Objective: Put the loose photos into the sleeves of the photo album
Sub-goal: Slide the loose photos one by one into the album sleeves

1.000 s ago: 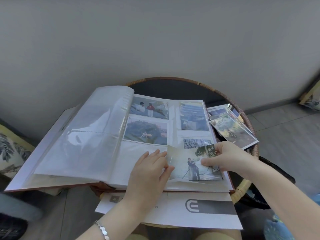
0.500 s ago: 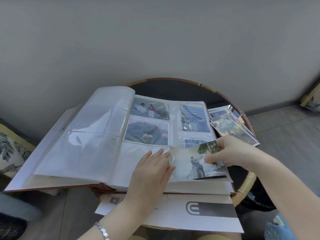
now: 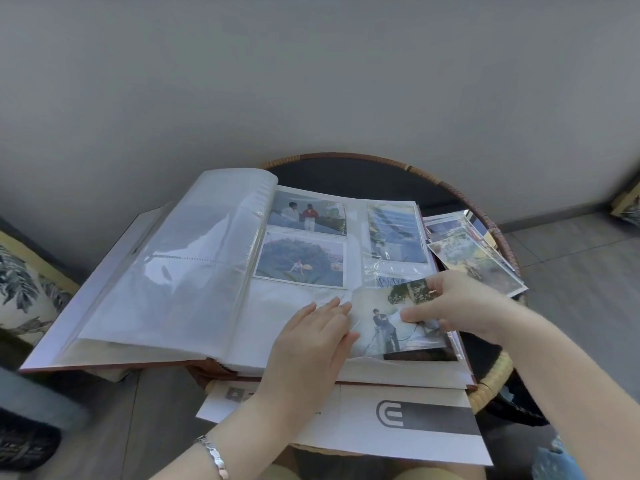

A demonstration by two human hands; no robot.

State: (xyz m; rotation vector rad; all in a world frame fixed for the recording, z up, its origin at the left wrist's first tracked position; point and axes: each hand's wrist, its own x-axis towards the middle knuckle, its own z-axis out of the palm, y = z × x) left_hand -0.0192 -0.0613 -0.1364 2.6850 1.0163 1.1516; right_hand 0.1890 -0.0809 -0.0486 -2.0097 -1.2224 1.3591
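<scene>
Photo album (image 3: pixel 173 289) lies open on a round wicker table (image 3: pixel 450 188); I read it from my edge outward. Nearest me, a printed sheet (image 3: pixel 346 420) with a grey logo sticks out from under the album's front edge.

Just past it the left hand (image 3: pixel 308 344), with a silver bracelet (image 3: pixel 214 455) on the wrist, lies flat on the lower part of the right-hand page. Its fingers are straight and press the plastic at the left edge of a loose photo (image 3: pixel 384 323). The right hand (image 3: pixel 460 306) grips that photo by its right side, thumb on the face and fingers curled over the top corner. The photo shows a figure in dark clothes and lies slightly tilted over the bottom sleeve of the page. I cannot tell whether its left edge is inside the sleeve.

Higher on the same page I see filled sleeves: a bush picture (image 3: pixel 301 261), two people (image 3: pixel 308 213) above it and a tall print (image 3: pixel 398 233) to the right. The left-hand leaves arch up in clear plastic.

Beyond the right hand a pile of loose photos (image 3: pixel 474 261) is fanned on the table, just beside the album. Behind it all stands a plain grey wall (image 3: pixel 311 81).
</scene>
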